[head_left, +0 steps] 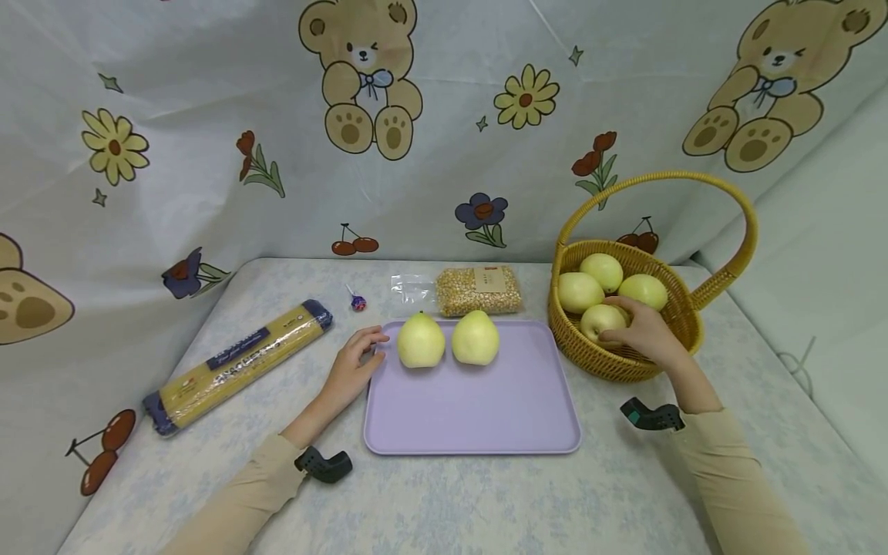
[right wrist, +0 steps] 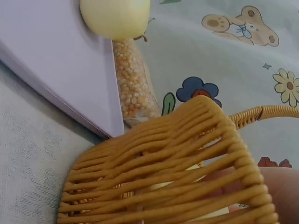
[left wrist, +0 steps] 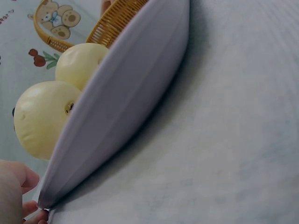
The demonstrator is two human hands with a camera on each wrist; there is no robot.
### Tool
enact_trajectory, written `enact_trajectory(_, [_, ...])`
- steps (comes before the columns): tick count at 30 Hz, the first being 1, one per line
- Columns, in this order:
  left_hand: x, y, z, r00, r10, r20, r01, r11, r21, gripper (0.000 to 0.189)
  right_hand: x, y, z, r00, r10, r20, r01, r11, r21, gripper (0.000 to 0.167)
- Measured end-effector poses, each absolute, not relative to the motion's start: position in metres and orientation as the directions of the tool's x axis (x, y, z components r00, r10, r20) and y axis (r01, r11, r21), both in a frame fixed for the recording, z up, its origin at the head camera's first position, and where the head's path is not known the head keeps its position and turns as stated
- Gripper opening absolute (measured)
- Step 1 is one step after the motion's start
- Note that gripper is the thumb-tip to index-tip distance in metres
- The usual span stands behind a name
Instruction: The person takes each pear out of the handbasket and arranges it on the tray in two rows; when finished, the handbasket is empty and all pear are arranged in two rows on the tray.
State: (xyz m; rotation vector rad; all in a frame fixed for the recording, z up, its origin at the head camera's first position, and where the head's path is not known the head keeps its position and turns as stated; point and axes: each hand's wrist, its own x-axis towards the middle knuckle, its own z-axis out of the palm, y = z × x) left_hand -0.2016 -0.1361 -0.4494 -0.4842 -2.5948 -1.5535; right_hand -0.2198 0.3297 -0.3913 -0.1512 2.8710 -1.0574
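Note:
Two pale yellow pears (head_left: 420, 341) (head_left: 475, 338) stand side by side at the back left of a lilac tray (head_left: 472, 412). My left hand (head_left: 351, 368) rests at the tray's back left corner, its thumb and fingertips touching the rim. Inside a wicker basket (head_left: 610, 370) on the right, my right hand (head_left: 641, 333) grips a pear (head_left: 598, 322), with the thumb in front and fingers over its far side. Several other pears (head_left: 581, 293) lie around it. In the right wrist view, the basket's wall (right wrist: 163, 168) hides most of that hand and its pear.
Behind the tray lies a clear bag of corn kernels (head_left: 479, 291), with a wrapped lollipop (head_left: 357, 302) to its left. A long yellow and blue package (head_left: 239, 366) lies diagonally at the left. The basket's tall handle (head_left: 666, 176) arches above it; a printed cloth hangs behind.

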Motion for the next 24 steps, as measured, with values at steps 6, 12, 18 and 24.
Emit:
enact_trajectory(6, [-0.212, -0.141, -0.469, -0.949, 0.222, 0.224, 0.302, 0.43, 0.851, 0.027, -0.218, 0.33, -0.388, -0.997, -0.055, 0.056, -0.077, 0.775, -0.627, 0.065])
enact_trajectory(12, [-0.222, -0.146, -0.486, -0.953, 0.212, 0.217, 0.292, 0.446, 0.846, 0.026, -0.206, 0.318, -0.368, -0.984, 0.008, 0.178, -0.12, 0.707, -0.697, 0.062])
enact_trajectory(18, [-0.223, -0.147, -0.486, -0.952, 0.213, 0.221, 0.296, 0.444, 0.846, 0.026, -0.195, 0.29, -0.357, -0.949, -0.016, 0.314, -0.266, 0.573, -0.775, 0.065])
enact_trajectory(24, [-0.223, -0.146, -0.489, -0.951, 0.211, 0.225, 0.298, 0.443, 0.846, 0.025, -0.186, 0.263, -0.362, -0.895, -0.176, 0.409, -0.443, 0.458, -0.771, 0.066])
